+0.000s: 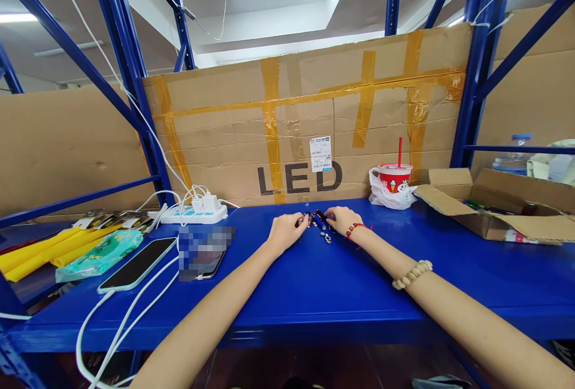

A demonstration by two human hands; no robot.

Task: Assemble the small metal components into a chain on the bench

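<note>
Blue shelf (314,293) spans whole scene, taped cardboard sheet (309,131) upright along far edge. Open cardboard box (494,209) far right. Phone (137,263) near left, white cable plugged in; power strip (193,214) beyond it. Red cup (394,178) with straw, in plastic bag, far right of centre. Left hand (284,232) and right hand (342,220) both stretched far, centre of shelf, fingers curled around cluster of small dark parts (318,221) lying between them on shelf. Too small to tell whether either hand grips a part.
</note>
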